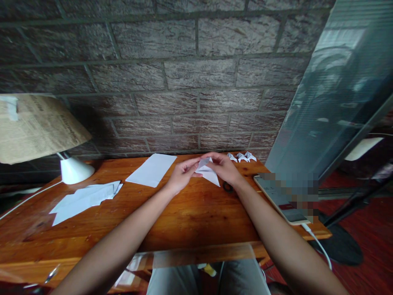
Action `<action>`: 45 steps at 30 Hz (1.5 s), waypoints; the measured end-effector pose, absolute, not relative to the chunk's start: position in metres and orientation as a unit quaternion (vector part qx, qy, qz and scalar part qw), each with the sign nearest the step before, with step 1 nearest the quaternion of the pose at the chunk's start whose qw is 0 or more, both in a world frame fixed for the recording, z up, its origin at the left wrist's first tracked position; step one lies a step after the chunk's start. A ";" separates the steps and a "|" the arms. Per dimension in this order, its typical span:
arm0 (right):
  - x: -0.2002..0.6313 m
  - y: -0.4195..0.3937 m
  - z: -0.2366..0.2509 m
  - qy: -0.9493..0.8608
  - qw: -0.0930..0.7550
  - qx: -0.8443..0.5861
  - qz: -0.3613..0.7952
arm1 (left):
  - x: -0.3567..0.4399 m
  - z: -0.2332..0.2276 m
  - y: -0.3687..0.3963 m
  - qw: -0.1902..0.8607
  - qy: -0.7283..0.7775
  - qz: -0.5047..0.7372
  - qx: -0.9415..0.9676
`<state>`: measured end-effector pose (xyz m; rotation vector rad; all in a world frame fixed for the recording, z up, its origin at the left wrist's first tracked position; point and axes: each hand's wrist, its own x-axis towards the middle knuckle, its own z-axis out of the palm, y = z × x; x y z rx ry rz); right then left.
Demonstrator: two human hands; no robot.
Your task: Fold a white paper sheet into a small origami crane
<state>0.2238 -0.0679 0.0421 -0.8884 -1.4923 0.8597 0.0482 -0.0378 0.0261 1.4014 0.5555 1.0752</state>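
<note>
Both hands meet over the far middle of a wooden table (190, 213) and pinch one folded white paper piece (210, 173). My left hand (181, 174) grips its upper left corner with fingertips. My right hand (223, 168) covers its top right part, and a pointed flap sticks out below toward me. The paper is lifted slightly off the tabletop.
A flat white sheet (151, 169) lies left of the hands. A pile of cut paper strips (85, 199) is further left, near a lamp base (73, 169) with a brown shade (33, 127). Three small folded paper shapes (242, 156) sit by the brick wall. A tablet (282, 196) with a cable lies at right; scissors' handle (227, 187) is under my right wrist.
</note>
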 end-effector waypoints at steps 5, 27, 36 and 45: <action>0.224 -0.069 0.044 -0.631 0.566 -0.396 0.354 | 0.048 0.026 -0.036 0.620 0.219 0.450 0.604; 0.223 -0.072 0.045 -0.696 0.575 -0.357 0.238 | 0.049 0.029 -0.036 0.659 0.192 0.488 0.540; 0.222 -0.073 0.048 -0.669 0.602 -0.380 0.214 | 0.049 0.028 -0.037 0.643 0.170 0.476 0.576; 0.220 -0.068 0.041 -0.624 0.607 -0.419 0.257 | 0.051 0.024 -0.037 0.571 0.221 0.484 0.626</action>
